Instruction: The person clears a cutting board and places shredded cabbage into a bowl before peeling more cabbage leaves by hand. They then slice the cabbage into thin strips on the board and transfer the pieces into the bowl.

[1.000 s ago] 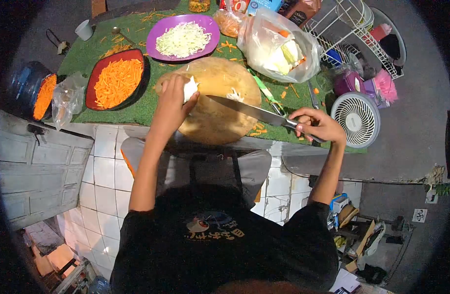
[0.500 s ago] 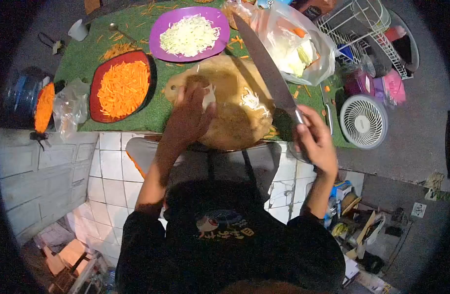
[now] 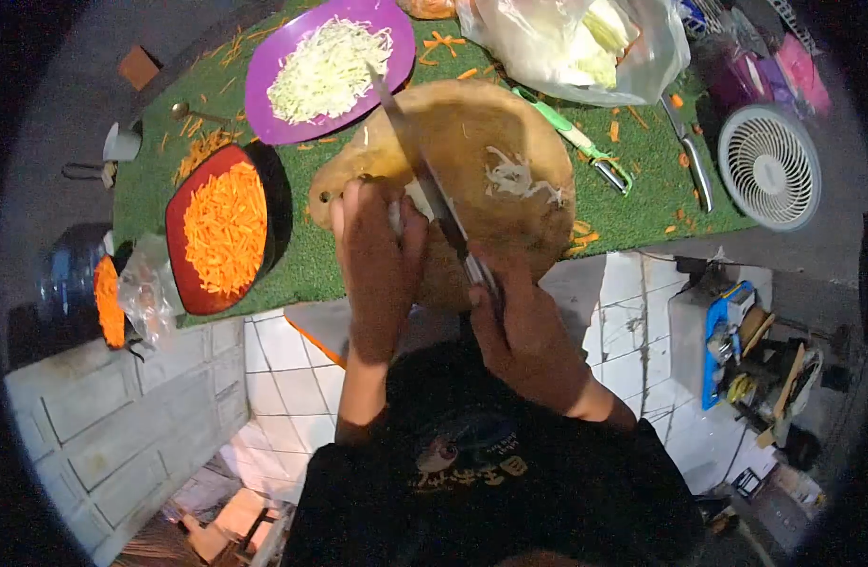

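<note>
My left hand [image 3: 382, 255] presses with curled fingers on a small pale piece of cabbage [image 3: 419, 200] at the left of the round wooden cutting board [image 3: 467, 109]. In my right hand [image 3: 528, 331] is the handle of a large kitchen knife [image 3: 417, 156]. Its blade stands close beside the cabbage piece, pointing away from me; whether it touches cannot be told. Thin white shreds [image 3: 521, 178] lie on the board's right half. Beyond the board is a purple plate [image 3: 261, 80] heaped with shredded cabbage [image 3: 320, 76].
A red bowl [image 3: 176, 236] of carrot strips [image 3: 226, 227] stands left. Right of the board lie a green-handled peeler [image 3: 566, 130] and a smaller knife [image 3: 694, 165]. A plastic bag [image 3: 509, 42] holding cabbage is behind them. A small fan [image 3: 772, 168] sits at the right edge.
My right hand has brought the knife leftward from the board's right side to the cabbage piece by my left hand. The head view has shifted, and the peeler now shows.
</note>
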The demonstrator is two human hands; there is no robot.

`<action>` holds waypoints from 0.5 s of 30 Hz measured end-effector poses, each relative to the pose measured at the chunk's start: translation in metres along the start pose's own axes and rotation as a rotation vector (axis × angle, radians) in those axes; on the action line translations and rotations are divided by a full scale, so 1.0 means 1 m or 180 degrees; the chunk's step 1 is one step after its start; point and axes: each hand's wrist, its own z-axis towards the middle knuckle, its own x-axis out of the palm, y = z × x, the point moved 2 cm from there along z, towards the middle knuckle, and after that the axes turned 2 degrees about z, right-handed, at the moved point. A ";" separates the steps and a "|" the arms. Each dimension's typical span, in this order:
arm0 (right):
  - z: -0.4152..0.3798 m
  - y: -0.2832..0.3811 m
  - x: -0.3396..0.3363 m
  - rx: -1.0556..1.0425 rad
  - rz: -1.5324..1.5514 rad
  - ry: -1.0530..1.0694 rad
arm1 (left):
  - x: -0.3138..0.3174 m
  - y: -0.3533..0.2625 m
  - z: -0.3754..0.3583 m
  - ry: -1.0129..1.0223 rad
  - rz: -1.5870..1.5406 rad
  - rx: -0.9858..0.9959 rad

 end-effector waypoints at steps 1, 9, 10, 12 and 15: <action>-0.003 0.003 0.001 0.0152 0.0120 0.0153 | 0.000 -0.001 -0.001 -0.0026 -0.0013 -0.0051; -0.010 0.023 -0.004 0.0690 -0.0207 0.0787 | 0.001 -0.003 -0.002 -0.0082 0.0079 0.0118; -0.011 0.024 -0.003 0.0857 -0.0330 0.1019 | 0.001 -0.003 -0.002 -0.0080 0.0080 0.0115; -0.011 0.025 0.000 0.0880 -0.0321 0.0980 | 0.001 -0.003 -0.002 -0.0050 0.0084 0.0115; -0.006 0.027 0.002 0.0552 -0.0593 0.0965 | 0.001 -0.003 -0.001 -0.0165 0.0099 0.0264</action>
